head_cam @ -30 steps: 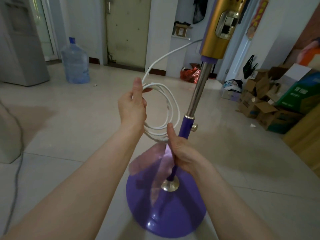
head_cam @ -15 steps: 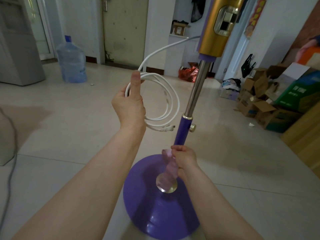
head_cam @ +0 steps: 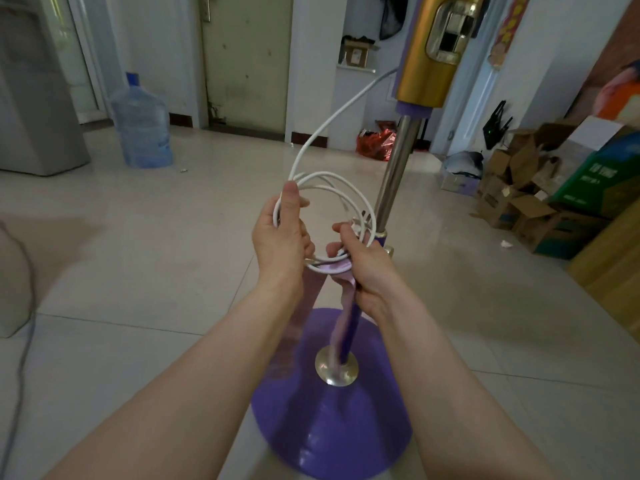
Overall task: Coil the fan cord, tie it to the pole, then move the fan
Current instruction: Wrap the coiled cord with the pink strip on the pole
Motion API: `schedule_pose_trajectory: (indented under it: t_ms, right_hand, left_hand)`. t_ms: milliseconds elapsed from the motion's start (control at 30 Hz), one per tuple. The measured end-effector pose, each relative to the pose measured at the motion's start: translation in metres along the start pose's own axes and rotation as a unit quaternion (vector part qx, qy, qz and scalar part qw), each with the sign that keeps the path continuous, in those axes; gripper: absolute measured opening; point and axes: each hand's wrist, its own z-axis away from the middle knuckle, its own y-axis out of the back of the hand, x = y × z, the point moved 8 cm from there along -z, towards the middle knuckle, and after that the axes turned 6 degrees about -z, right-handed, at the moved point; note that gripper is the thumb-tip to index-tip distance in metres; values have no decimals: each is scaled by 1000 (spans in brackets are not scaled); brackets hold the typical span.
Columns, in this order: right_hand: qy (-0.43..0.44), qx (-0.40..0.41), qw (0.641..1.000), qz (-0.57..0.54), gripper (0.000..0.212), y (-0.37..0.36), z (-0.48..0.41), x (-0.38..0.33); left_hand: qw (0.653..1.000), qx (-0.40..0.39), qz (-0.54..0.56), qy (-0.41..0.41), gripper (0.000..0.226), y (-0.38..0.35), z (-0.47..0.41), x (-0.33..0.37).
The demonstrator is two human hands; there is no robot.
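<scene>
A standing fan rises from a round purple base (head_cam: 332,441) with a steel pole (head_cam: 394,171) and a gold housing (head_cam: 429,53) at the top. Its white cord (head_cam: 332,119) runs from the housing down into a coil (head_cam: 346,192) of several loops. My left hand (head_cam: 282,237) grips the coil's left side, thumb up. My right hand (head_cam: 363,268) pinches the coil's lower right part together with a translucent pink plastic strip (head_cam: 343,313), close against the pole. The strip hangs down along the purple lower pole; a second pink piece (head_cam: 304,306) hangs below my left hand.
A large water bottle (head_cam: 142,126) stands at the back left beside a grey appliance (head_cam: 34,98). Cardboard boxes (head_cam: 540,216) pile up along the right wall. A red bag (head_cam: 375,145) lies behind the pole. A grey cable (head_cam: 20,341) trails on the tiled floor at the left.
My right hand rose from low on the purple pole, bringing the pink strip up to the coil. My left hand lowered the coil toward the pole.
</scene>
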Motion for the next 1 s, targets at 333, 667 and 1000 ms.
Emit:
schedule_pose_trajectory:
  t_ms: [333,667,1000]
  right_hand:
    - [60,-25,991,120,16,-13,-1,-16]
    - [10,-40,999,26,14,-17,1,-9]
    - [87,-23,953,289,15,14,-5,-42]
  left_hand:
    - [951,-159,26,265,86,24,-5,-35]
    - [883,-234,-130,386,30,11,39,-63]
    - [908,-271,93,305,75,-3,6,-9]
